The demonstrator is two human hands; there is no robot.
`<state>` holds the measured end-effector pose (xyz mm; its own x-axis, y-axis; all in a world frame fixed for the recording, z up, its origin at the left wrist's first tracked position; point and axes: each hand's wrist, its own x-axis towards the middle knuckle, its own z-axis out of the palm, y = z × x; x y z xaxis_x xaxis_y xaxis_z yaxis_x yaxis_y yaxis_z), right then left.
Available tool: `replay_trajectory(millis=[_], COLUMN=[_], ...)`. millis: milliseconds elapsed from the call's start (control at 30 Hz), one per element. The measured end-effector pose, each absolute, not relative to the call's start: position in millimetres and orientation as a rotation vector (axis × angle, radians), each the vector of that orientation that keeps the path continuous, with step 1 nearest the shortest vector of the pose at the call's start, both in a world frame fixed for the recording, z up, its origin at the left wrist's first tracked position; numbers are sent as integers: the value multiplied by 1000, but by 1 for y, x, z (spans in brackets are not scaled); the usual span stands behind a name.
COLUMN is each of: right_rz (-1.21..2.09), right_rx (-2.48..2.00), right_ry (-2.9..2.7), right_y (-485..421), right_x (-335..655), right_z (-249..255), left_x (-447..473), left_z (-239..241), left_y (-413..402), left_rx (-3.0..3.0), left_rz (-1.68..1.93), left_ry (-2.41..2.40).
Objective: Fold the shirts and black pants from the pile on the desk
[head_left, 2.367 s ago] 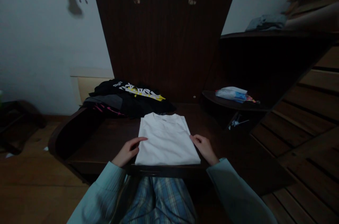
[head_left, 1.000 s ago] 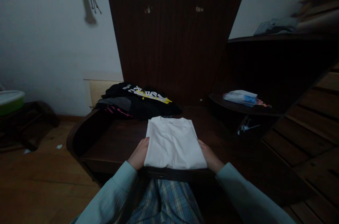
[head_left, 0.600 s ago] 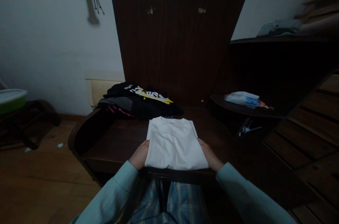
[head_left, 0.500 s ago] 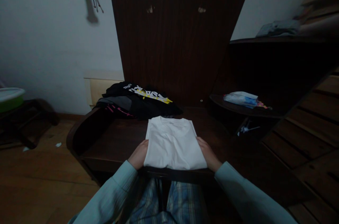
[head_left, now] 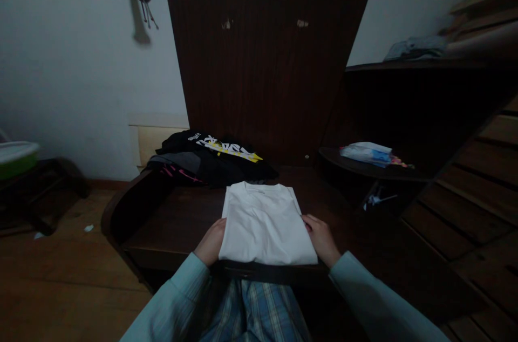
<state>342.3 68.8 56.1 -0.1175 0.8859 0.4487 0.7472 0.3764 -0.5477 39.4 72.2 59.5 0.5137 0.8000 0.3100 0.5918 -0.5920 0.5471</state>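
A white T-shirt (head_left: 267, 223), folded into a neat rectangle with its collar at the far end, lies at the front edge of the dark wooden desk (head_left: 170, 223). My left hand (head_left: 213, 239) is closed on its left side, the fingertips hidden at the cloth. On the opposite side, my right hand (head_left: 319, 235) has its fingers curled at the shirt's edge, closed on the fabric. Behind the shirt is a heap of dark clothes (head_left: 218, 161) with white, yellow and pink prints.
On the right, a low corner shelf (head_left: 364, 168) holds a plastic packet (head_left: 366, 153). Folded cloth (head_left: 416, 48) rests on the upper shelf. At far left a green tub (head_left: 18, 161) sits on a dark stool (head_left: 36, 191). A tall dark panel (head_left: 267, 72) rises behind the desk.
The view has tilted up slightly, so everything sits a little lower. My right hand's fingers have shifted and curl more at the shirt's edge. The T-shirt stays in place, its front looking smoother.
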Motion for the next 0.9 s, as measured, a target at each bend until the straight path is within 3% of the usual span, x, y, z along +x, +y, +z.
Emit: replay_trajectory(millis=[200, 500, 900], right_rz=[379, 947, 796], right_rx=[-1282, -1179, -1173], right_ry=[-1778, -1739, -1897], right_y=[72, 73, 72], right_x=[344, 337, 336], right_z=[59, 64, 68], left_x=[39, 43, 42], left_z=[60, 69, 67], left_y=[71, 66, 66], left_rx=[2346, 2253, 2275], left_rz=[799, 811, 816], left_ry=[1122, 1116, 1115])
